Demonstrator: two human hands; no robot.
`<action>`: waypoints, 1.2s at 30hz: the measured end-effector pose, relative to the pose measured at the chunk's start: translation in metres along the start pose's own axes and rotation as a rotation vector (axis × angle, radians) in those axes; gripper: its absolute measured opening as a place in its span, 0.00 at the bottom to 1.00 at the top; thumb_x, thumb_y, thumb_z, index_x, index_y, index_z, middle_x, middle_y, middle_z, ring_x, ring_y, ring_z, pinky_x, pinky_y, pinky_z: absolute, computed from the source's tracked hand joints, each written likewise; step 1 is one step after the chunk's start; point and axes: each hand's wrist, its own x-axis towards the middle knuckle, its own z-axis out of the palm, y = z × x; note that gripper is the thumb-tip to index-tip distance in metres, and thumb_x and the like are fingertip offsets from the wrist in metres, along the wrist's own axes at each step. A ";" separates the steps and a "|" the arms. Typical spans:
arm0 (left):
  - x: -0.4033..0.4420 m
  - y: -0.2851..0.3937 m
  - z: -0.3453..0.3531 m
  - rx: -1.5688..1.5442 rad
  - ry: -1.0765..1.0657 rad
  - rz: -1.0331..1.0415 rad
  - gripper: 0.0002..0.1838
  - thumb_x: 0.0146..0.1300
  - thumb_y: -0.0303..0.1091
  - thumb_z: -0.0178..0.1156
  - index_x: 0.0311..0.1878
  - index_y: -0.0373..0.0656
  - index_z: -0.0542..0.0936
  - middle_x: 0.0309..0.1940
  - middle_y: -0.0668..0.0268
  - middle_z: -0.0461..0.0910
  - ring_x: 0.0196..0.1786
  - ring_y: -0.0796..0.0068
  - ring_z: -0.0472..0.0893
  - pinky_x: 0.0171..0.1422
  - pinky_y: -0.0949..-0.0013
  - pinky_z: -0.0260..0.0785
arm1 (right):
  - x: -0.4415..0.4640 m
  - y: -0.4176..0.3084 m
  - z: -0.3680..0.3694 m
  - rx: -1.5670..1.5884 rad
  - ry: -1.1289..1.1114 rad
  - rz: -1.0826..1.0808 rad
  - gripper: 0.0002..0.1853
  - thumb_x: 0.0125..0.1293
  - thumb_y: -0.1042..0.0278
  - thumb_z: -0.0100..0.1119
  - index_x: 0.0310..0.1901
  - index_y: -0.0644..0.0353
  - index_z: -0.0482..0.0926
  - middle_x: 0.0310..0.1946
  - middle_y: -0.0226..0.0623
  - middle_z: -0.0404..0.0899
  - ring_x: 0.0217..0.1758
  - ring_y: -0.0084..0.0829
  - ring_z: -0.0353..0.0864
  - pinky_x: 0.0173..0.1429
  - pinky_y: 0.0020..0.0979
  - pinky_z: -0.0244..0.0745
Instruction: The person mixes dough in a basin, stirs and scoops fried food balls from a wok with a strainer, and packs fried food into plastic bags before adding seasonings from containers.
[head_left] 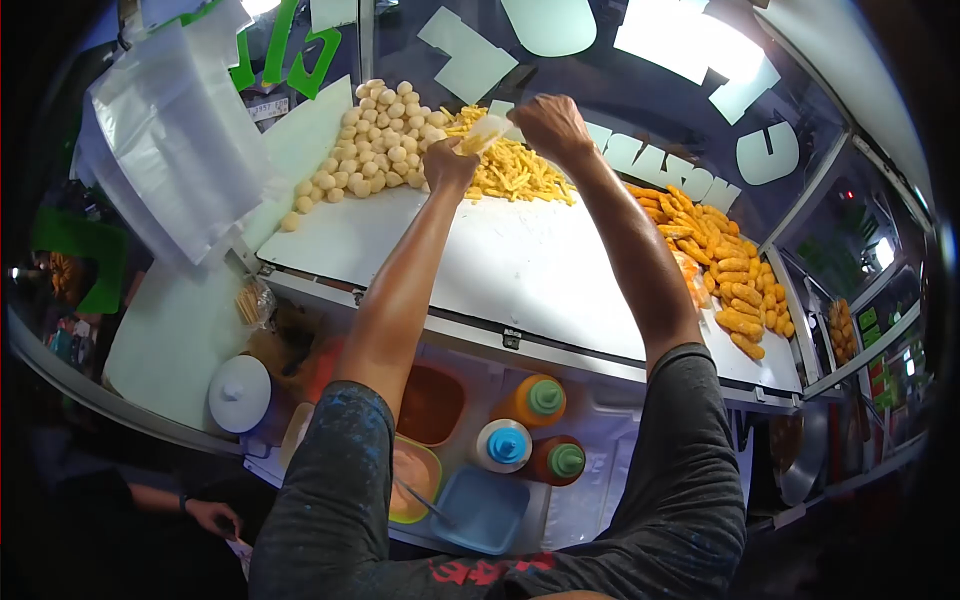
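Note:
Above the far side of the white counter, my left hand (449, 166) is closed on the lower end of a small translucent plastic bag (486, 132). Something yellow shows through the bag. My right hand (552, 126) is a fist at the bag's upper right end and seems to pinch its edge; its fingertips are hidden. Right below the bag lies a heap of yellow fries (520, 172). Left of the fries, close to my left hand, rises a pile of pale round balls (375, 150).
Orange-brown breaded sticks (735, 285) are heaped at the right of the counter (520, 260). Clear bags (170, 140) hang at left. Below stand sauce bottles (504, 446), tubs (482, 510) and a white lidded pot (240, 393). Another person's hand (215, 518) shows at lower left.

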 end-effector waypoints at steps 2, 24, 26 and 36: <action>-0.005 -0.006 -0.002 -0.155 0.009 0.039 0.30 0.48 0.27 0.71 0.57 0.30 0.75 0.37 0.52 0.83 0.29 0.71 0.83 0.33 0.75 0.76 | -0.001 0.009 -0.001 -0.002 -0.056 0.070 0.08 0.62 0.71 0.53 0.33 0.55 0.83 0.33 0.41 0.84 0.38 0.39 0.85 0.39 0.39 0.80; 0.010 -0.007 0.023 -0.264 -0.056 -0.025 0.30 0.43 0.26 0.70 0.53 0.25 0.76 0.35 0.54 0.83 0.30 0.73 0.82 0.35 0.75 0.75 | -0.002 0.036 0.006 -0.099 -0.016 0.102 0.08 0.59 0.72 0.52 0.34 0.56 0.84 0.33 0.42 0.84 0.38 0.42 0.85 0.38 0.40 0.79; -0.001 -0.005 0.010 -0.358 -0.054 -0.033 0.32 0.47 0.21 0.70 0.57 0.22 0.71 0.43 0.52 0.80 0.33 0.73 0.83 0.37 0.80 0.79 | -0.019 0.067 0.022 -0.143 -0.189 0.256 0.09 0.62 0.70 0.52 0.34 0.55 0.84 0.38 0.39 0.85 0.42 0.38 0.86 0.39 0.37 0.81; -0.027 0.011 -0.019 -0.391 -0.261 -0.014 0.29 0.50 0.23 0.71 0.56 0.25 0.73 0.44 0.52 0.80 0.36 0.74 0.84 0.40 0.80 0.80 | -0.095 0.058 0.208 0.625 -0.104 0.535 0.10 0.59 0.71 0.55 0.41 0.61 0.83 0.37 0.53 0.82 0.44 0.52 0.80 0.48 0.42 0.74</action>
